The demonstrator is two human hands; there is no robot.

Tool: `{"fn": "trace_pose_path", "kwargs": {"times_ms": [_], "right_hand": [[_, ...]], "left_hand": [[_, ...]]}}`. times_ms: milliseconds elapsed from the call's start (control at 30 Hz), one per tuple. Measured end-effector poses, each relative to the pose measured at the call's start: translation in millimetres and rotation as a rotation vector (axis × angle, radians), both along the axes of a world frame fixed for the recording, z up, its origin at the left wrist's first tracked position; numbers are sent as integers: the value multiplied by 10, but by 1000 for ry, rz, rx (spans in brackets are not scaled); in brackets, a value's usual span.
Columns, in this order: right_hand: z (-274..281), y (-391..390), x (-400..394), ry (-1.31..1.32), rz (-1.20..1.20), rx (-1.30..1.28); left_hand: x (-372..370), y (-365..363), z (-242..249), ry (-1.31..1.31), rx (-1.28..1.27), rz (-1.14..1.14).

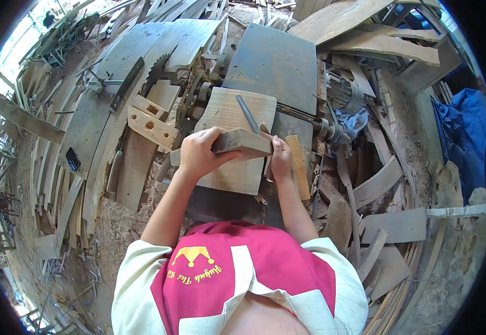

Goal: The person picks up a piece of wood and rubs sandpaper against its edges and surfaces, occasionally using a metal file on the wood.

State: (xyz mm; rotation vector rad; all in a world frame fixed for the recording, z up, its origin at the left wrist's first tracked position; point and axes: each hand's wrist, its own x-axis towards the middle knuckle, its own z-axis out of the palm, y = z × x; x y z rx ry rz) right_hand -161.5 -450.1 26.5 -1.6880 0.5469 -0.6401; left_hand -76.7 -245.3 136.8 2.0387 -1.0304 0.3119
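Observation:
A thick wooden block (242,140) is held in front of my chest, over a pale wooden board (229,177). My left hand (199,149) is wrapped round the block's left part, thumb along its near side. At its right end, my right hand (280,159) is closed, with the fingers against the block's edge and a thin brown piece beside them. A dark metal bar (247,113) lies slanted on the pale board just beyond the block. To the right of my right hand stands a narrow yellowish wood strip (298,167).
A metal machine table (272,64) is ahead. A toothed saw blade (156,70) rises at the front left, near a wooden block with holes (152,127). A motor (341,92) sits right of the machine. Scrap boards (394,228) and a blue tarp (466,134) lie farther right.

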Motion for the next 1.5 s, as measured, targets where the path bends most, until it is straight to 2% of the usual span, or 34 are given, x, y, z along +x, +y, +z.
{"fn": "trace_pose_path", "kwargs": {"times_ms": [100,167,233,300,367,533,633,767,833,867,967,1033,1133,1233,1267,1500], "right_hand": [[-174,-177,23,2,-126,-29],[402,-52,-26,61,-111,4],[675,26,17,-251,26,-85],[849,64,88,-320,111,-133],[1089,154,131,-408,307,-463],[1256,292,249,-313,527,-632],[1315,406,288,-292,527,-698],[1283,405,269,-236,576,-575],[1244,355,244,-130,567,-483],[1247,319,220,-129,568,-484],[1215,165,135,-31,502,-335],[1029,37,103,-166,436,-248],[789,-105,58,-156,426,-194],[761,-122,-3,-154,414,-142],[766,-122,-15,-162,413,-123],[641,-133,-63,-187,405,-41]], "left_hand": [[-66,-25,6,-8,1,23],[-68,-27,-8,-17,-6,36],[-60,-27,-31,-17,11,74],[-34,-23,-39,11,13,85],[-7,-15,-28,36,13,97],[23,24,-7,103,0,66],[18,30,-67,119,-3,74],[7,128,9,205,9,16],[56,292,35,273,-1,-109],[98,402,-51,383,0,-71],[168,736,-216,429,-103,-24],[148,856,-442,507,-40,9],[74,809,-711,842,-118,71],[98,651,-952,908,-211,33],[133,602,-1067,860,-288,-29],[70,507,-810,789,-343,20]]}}
